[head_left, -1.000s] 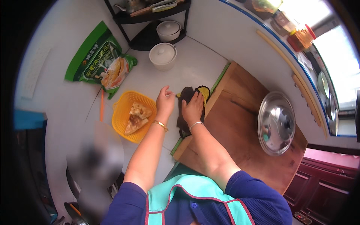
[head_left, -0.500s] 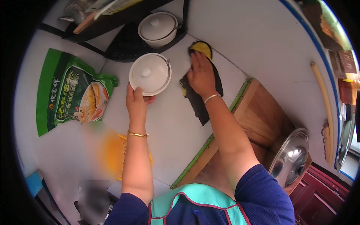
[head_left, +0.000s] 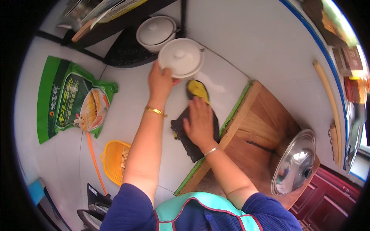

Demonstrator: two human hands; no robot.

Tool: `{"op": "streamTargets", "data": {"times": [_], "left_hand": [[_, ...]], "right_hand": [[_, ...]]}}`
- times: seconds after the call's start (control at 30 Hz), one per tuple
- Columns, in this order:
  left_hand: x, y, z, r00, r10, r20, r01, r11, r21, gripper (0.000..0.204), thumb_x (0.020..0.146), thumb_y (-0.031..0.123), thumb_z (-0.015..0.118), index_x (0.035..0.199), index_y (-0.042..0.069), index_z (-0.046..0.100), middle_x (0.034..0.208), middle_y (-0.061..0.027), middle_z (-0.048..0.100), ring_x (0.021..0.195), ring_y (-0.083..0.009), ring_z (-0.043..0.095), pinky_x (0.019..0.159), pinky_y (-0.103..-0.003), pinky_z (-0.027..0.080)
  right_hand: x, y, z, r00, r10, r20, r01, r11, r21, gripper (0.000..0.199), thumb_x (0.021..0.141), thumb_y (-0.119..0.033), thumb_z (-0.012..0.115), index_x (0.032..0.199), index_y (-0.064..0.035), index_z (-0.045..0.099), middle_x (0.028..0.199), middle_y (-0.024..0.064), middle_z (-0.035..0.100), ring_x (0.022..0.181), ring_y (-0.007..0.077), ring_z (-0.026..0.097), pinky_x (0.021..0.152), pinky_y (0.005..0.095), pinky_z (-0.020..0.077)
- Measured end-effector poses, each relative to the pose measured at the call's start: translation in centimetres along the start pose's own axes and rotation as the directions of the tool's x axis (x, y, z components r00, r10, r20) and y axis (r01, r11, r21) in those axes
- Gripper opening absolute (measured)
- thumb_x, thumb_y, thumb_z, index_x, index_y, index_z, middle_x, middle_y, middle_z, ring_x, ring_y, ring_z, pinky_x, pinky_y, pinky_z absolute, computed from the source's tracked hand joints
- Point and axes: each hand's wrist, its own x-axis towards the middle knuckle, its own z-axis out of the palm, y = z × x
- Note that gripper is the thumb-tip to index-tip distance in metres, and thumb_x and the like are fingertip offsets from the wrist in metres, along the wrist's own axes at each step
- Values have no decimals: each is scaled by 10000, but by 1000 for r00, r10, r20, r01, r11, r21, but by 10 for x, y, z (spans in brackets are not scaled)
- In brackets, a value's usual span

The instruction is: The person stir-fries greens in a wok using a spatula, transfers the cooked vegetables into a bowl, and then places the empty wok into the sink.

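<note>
My left hand [head_left: 161,81] grips the near-left rim of a white lidded pot [head_left: 184,61], thumb on top and fingers beneath. The pot is at the far part of the white counter, close to the back corner. My right hand [head_left: 201,122] lies flat, fingers stretched, on a black and yellow cloth [head_left: 190,145] spread on the counter nearer to me. A second white lidded pot [head_left: 155,32], with a handle sticking out under its lid, stands on a black corner shelf [head_left: 121,52] just behind the held one.
A green food bag [head_left: 67,102] lies on the left. Below it is a yellow basket [head_left: 110,165] with pale pieces inside, beside an orange stick [head_left: 96,163]. On the right, a wooden board [head_left: 264,117] with a green edge and a glass lid [head_left: 293,163] border the counter.
My left hand has carried the lidded pot to the right and farther back. My right hand has drawn the cloth toward me and slightly left.
</note>
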Motion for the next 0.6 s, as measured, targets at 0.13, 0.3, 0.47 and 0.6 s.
{"op": "streamTargets", "data": {"times": [0.13, 0.3, 0.47, 0.6], "left_hand": [[-8, -13, -1, 982, 181, 56, -189, 945, 266, 370, 915, 105, 467, 1271, 7, 459, 1062, -169, 626, 807, -252, 671, 677, -327, 549], [-61, -20, -63, 958, 265, 111, -272, 710, 650, 360, 870, 120, 561, 1209, 2, 548, 1230, -174, 567, 1177, -316, 519, 984, -359, 411], [-85, -1, -106, 927, 372, -38, -240, 671, 701, 345, 865, 97, 551, 1198, 9, 552, 1229, -193, 561, 1186, -332, 506, 986, -358, 406], [-110, -4, -121, 927, 372, -54, -222, 657, 720, 319, 865, 94, 549, 1173, 11, 568, 1190, -190, 581, 1143, -329, 535, 966, -358, 422]], "right_hand": [[6, -6, 13, 1000, -18, -7, 17, 997, -69, 599, 828, -220, 597, 1334, 43, 413, 1449, 204, 336, 1353, 376, 290, 1091, 513, 229], [79, -44, 54, 941, -332, -60, 336, 938, 88, 526, 855, -228, 525, 1305, 35, 454, 1434, 182, 371, 1360, 352, 289, 1099, 494, 233], [126, -102, 96, 826, -561, -64, 564, 825, 49, 498, 856, -243, 481, 1284, 12, 479, 1423, 155, 399, 1344, 339, 325, 1112, 466, 225], [66, -120, 93, 828, -508, 237, -266, 15, 964, 423, 865, -248, 479, 1235, -49, 527, 1335, 122, 497, 1296, 283, 389, 1123, 405, 233]]}}
